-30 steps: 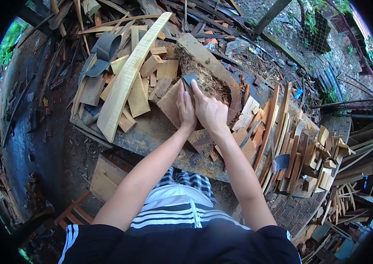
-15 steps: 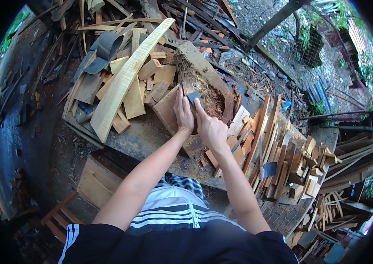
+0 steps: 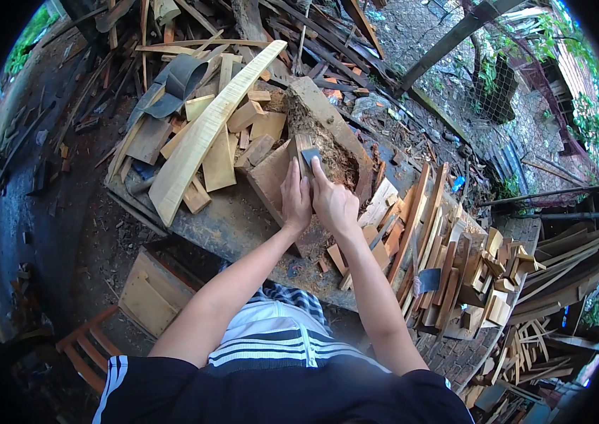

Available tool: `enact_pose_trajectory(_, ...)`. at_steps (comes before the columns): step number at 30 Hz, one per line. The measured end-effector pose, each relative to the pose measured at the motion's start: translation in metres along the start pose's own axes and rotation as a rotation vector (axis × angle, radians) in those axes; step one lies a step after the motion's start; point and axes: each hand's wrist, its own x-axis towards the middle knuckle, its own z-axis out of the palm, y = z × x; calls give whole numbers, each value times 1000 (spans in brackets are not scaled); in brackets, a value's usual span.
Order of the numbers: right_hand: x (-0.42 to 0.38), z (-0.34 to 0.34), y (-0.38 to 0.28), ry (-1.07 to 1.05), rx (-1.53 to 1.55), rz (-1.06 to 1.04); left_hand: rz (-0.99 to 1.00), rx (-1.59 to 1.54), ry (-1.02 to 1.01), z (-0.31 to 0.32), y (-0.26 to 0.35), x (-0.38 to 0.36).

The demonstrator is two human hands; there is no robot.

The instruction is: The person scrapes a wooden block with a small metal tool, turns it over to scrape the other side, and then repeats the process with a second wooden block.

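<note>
A: Where's the small wood piece (image 3: pixel 302 142) sitting?
B: Over the chunky gouged block (image 3: pixel 327 106), dark sheet (image 3: pixel 310 155) on it. Piece looks light and stiff, sheet thin and bendy. Long sides seem the best hold imo.
A: Hands?
B: Left hand (image 3: pixel 296 196) lies alongside, fingers together. Right hand (image 3: pixel 335 203) has its index on the sheet, rest curled, can't tell around what. Block's ragged rim could snag; wood strips (image 3: pixel 408 225) crowd the right, dusty bench top (image 3: pixel 221 220) shows leftward.
</note>
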Motion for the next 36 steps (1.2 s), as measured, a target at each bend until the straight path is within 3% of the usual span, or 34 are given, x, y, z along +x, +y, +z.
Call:
enact_pose_trajectory(5, 34, 11, 4, 109, 0, -48, -22, 47, -16, -3, 5, -1)
enact_pose_trajectory(11, 4, -10, -5, -94, -3, 46, 12, 32, 17, -1, 1, -3)
enact_pose_trajectory(15, 13, -3, -1, -41, 17, 42, 0, 51, 11, 3, 6, 1)
enact_pose_trajectory(17, 9, 12, 5, 93, -31, -41, -52, 37, -9, 3, 6, 1)
enact_pose_trajectory(21, -13, 0, 1, -3, -4, -9, 36, 21, 34, 1, 1, 1)
enact_pose_trajectory(26, 32, 3, -12, 48, 12, -31, -10, 21, -35, 0, -3, 0)
enact_pose_trajectory(33, -4, -8, -11, -67, -7, 3, 14, 100, 7, -1, 2, -1)
enact_pose_trajectory(36, 23, 2, -16, 1, -11, -5, -9, 66, 2, -2, 7, -4)
